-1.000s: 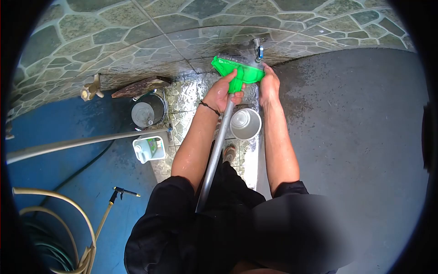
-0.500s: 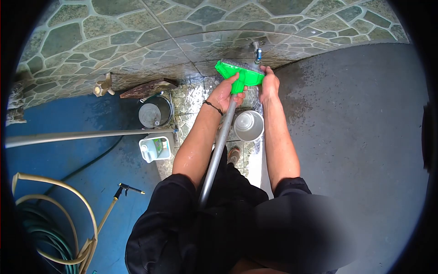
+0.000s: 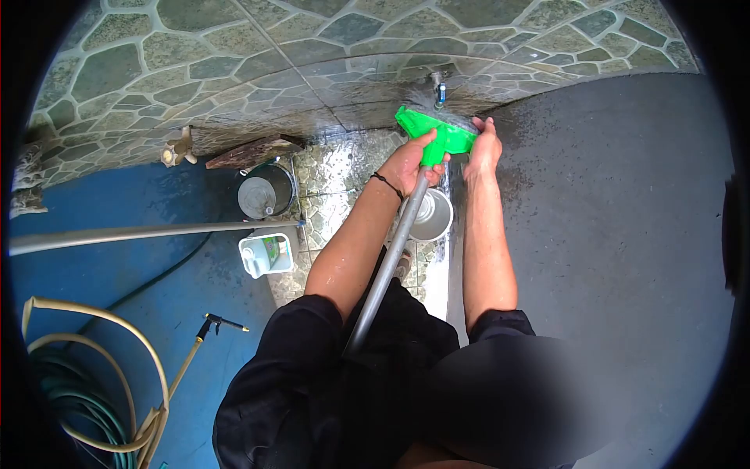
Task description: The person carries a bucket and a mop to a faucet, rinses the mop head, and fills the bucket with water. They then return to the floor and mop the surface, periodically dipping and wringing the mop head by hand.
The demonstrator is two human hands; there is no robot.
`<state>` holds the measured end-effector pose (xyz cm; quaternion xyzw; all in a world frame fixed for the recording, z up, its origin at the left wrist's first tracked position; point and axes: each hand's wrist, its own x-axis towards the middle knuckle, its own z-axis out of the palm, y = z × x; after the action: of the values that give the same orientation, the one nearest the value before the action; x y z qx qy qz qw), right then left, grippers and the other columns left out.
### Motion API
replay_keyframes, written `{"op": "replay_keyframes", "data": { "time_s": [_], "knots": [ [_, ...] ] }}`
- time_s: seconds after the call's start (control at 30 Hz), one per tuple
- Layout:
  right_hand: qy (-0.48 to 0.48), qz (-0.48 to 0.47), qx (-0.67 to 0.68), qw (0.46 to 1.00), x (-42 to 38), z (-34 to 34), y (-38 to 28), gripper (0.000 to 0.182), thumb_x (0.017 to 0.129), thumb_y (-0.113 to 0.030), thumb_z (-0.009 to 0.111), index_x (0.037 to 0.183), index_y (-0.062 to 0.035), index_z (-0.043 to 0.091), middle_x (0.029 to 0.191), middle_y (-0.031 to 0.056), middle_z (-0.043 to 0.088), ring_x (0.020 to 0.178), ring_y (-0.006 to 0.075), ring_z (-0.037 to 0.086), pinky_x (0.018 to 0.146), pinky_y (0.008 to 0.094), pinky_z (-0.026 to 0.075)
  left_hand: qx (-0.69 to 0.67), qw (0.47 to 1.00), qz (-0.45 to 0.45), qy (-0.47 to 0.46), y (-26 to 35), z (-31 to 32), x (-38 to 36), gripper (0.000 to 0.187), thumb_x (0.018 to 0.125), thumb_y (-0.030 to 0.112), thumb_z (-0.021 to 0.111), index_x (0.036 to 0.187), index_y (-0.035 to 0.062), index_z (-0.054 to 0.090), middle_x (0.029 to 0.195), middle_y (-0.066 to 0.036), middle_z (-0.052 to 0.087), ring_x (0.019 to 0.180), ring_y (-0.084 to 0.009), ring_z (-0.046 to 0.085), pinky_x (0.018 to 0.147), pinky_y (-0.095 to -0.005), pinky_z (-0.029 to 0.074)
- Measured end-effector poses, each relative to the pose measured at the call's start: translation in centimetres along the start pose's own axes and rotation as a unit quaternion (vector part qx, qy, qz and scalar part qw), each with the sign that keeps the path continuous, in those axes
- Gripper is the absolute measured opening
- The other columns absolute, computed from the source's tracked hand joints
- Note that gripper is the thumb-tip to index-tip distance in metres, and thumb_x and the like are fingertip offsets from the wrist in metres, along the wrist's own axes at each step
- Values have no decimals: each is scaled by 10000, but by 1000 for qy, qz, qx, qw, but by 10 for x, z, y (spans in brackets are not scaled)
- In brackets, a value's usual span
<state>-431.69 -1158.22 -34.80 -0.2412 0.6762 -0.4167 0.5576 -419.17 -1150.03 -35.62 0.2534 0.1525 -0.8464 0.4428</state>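
Under the wall tap (image 3: 441, 94), water sprays over a long-handled squeegee with a green head (image 3: 449, 142), a greyish pad along its far side and a metal pole (image 3: 387, 270). My left hand (image 3: 412, 164) wraps around the neck where head meets pole, thumb on the green plastic. Around the head's right end curls my right hand (image 3: 483, 150); its fingertips lie at the wet far edge, partly blurred by spray. The pole slopes down towards my body. Below the head stands a pale bucket (image 3: 431, 217), partly hidden by my left hand and the pole.
At left are a dark lidded bucket (image 3: 262, 195) and a white container (image 3: 267, 254) with a bottle inside. Another metal pole (image 3: 156, 233) crosses from the left. A hose (image 3: 160, 367) with a spray gun (image 3: 223, 322) lies on the blue floor. A stone-patterned wall (image 3: 344, 47) rises ahead.
Both hands have moved a little to the right with the squeegee. Its head has tilted, and water now splashes over its middle and right part.
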Motion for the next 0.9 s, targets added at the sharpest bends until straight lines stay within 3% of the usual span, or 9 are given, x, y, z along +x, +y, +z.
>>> {"op": "replay_keyframes", "data": {
  "time_s": [0.1,0.23,0.33,0.53,0.67,0.73,0.83,0.9],
  "knots": [
    [19,-26,-15,999,5,-8,3,435,955,-360,461,1032,22,655,1158,127,590,1096,212,496,978,323,324,1,1000,-3,-1,-7,1,4,412,927,436,527,1052,47,480,809,-84,548,521,-135,471,356,-218,366],
    [47,-39,-16,998,4,-13,3,439,963,-373,445,1002,6,663,1015,77,625,935,186,537,877,316,383,3,999,-32,-21,-11,-1,7,379,940,453,490,1049,91,475,828,-79,550,558,-147,475,381,-221,363],
    [57,-47,-14,997,-3,-15,-3,436,947,-354,469,999,34,662,1049,113,623,964,203,539,885,318,388,-2,999,-38,-16,-14,0,11,374,943,451,486,1043,91,472,825,-83,547,557,-148,474,377,-222,360],
    [69,-60,-14,996,0,-20,-7,435,945,-357,475,998,31,662,1018,108,635,921,201,554,844,320,407,10,1000,-22,-11,-18,11,13,383,936,429,513,1045,63,480,799,-83,551,527,-136,472,361,-216,367],
    [88,-96,-124,984,-8,-22,-17,444,933,-374,492,1022,29,655,1019,133,643,935,213,565,846,319,413,12,1000,-20,-15,-22,13,13,373,940,426,507,1046,69,479,795,-86,552,527,-134,473,360,-216,369],
    [81,-126,-235,960,-18,-20,-28,434,920,-382,508,1044,8,654,1063,149,638,962,241,582,852,325,422,17,1000,-16,-11,-23,15,12,370,942,425,504,1041,70,479,793,-87,551,527,-133,473,359,-215,368],
    [81,-402,-413,813,-32,-6,-38,335,872,-304,590,1076,-47,654,1153,156,607,974,307,605,877,365,437,22,1000,-16,-7,-23,15,12,359,951,432,480,1022,81,463,804,-89,536,536,-135,467,361,-215,361],
    [-120,-480,-394,774,-37,15,-60,314,839,-243,643,1101,-70,649,1104,138,621,986,313,605,884,372,446,26,999,-21,-17,-23,11,13,344,964,443,442,1007,101,435,830,-90,511,553,-140,457,371,-215,351]
  ]
}}
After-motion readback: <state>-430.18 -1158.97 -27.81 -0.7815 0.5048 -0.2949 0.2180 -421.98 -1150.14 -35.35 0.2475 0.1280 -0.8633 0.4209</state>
